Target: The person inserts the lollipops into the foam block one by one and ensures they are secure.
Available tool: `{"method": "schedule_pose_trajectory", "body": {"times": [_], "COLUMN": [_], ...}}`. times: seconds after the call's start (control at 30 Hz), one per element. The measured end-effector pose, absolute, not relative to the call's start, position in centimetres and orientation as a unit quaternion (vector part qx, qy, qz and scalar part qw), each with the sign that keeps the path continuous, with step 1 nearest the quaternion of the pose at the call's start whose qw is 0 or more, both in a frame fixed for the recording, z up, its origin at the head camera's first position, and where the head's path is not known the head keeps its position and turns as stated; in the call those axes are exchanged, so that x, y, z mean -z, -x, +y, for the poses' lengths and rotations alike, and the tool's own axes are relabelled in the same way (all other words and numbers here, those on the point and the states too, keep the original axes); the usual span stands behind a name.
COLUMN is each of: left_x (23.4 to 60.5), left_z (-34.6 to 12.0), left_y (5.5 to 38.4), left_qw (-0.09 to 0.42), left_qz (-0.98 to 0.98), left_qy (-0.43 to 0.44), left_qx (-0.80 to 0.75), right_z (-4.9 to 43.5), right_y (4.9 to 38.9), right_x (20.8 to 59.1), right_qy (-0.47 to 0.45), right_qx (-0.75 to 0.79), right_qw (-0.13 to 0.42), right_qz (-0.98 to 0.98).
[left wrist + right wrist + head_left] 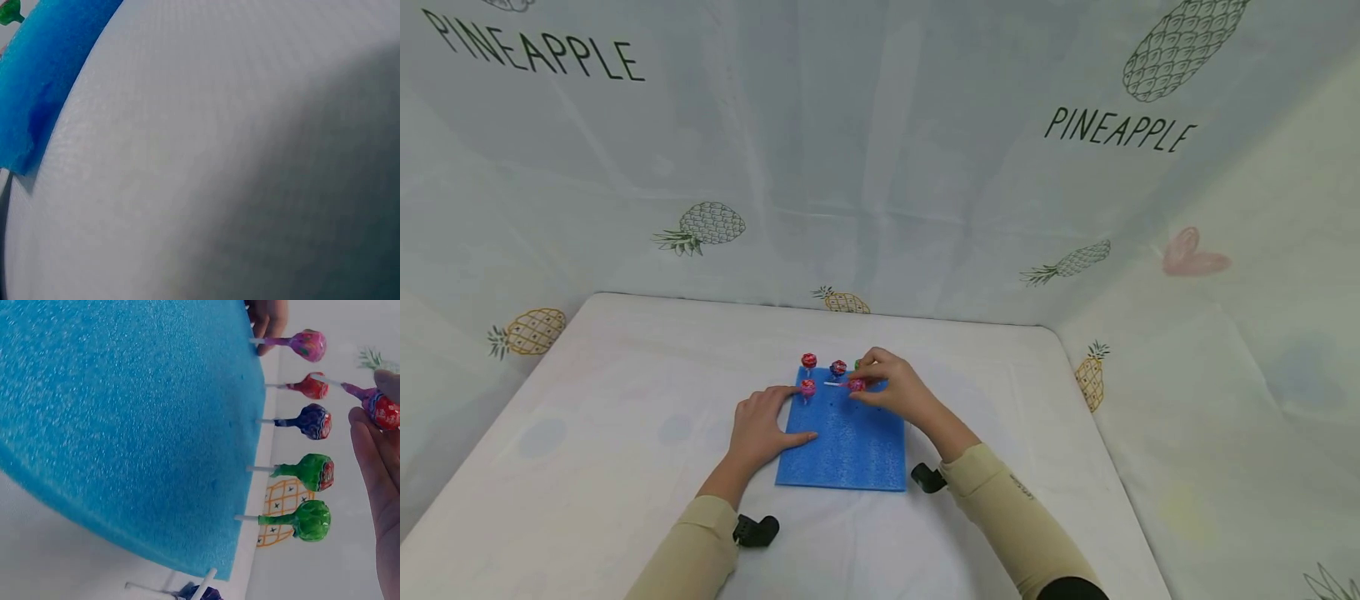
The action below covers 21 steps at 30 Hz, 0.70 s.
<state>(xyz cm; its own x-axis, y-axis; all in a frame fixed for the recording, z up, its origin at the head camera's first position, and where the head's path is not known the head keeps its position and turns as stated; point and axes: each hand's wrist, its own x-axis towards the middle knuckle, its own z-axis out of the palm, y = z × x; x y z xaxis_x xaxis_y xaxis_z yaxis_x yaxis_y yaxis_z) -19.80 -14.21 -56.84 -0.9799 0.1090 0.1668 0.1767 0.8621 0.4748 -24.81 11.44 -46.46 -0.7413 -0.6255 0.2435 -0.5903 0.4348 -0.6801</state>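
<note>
Five lollipops stand with their sticks in one blue foam board [842, 454], counted in the right wrist view: one pink lollipop [309, 345], one red lollipop [314, 386], one dark blue lollipop [313, 422] and two green ones, a green lollipop with a red patch [317, 472] and an all-green lollipop [312, 520]. A sixth, the purple-and-red lollipop [857, 385], is pinched between the thumb and fingers of the right hand [891, 387] above the back part of the board, its single white stick pointing to the left with the tip free. The left hand [762, 427] is spread wide at the board's left edge, thumb on the top face, a fingertip just beside the pink lollipop. Near another edge of the board are two white sticks [149, 591] and at least one dark wrapped head [201, 592]; the frame cuts them off, so how many lollipops these make cannot be told. The one board lies flat on the white tabletop [625, 383]. Two beige sleeves [692, 550] and two black wrist devices [756, 531] show, and the cloth behind [820, 167] bears the word "PINEAPPLE" twice.
</note>
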Motion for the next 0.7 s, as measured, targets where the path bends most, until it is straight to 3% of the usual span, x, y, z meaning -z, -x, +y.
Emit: {"method": "schedule_pose_trajectory", "body": {"times": [0.2, 0.7], "left_x": [56.7, 56.8], "left_z": [-14.2, -14.2], "left_y": [19.8, 19.8], "left_qw": [0.068, 0.070], "left_qz": [-0.962, -0.962], "left_qy": [0.073, 0.076], "left_qx": [0.253, 0.253], "right_z": [10.9, 10.2], "right_y": [24.8, 25.5], "right_x": [46.6, 47.8], "right_qy": [0.369, 0.375], "right_qx": [0.376, 0.357], "right_qw": [0.043, 0.018], "right_qz": [0.849, 0.855]}}
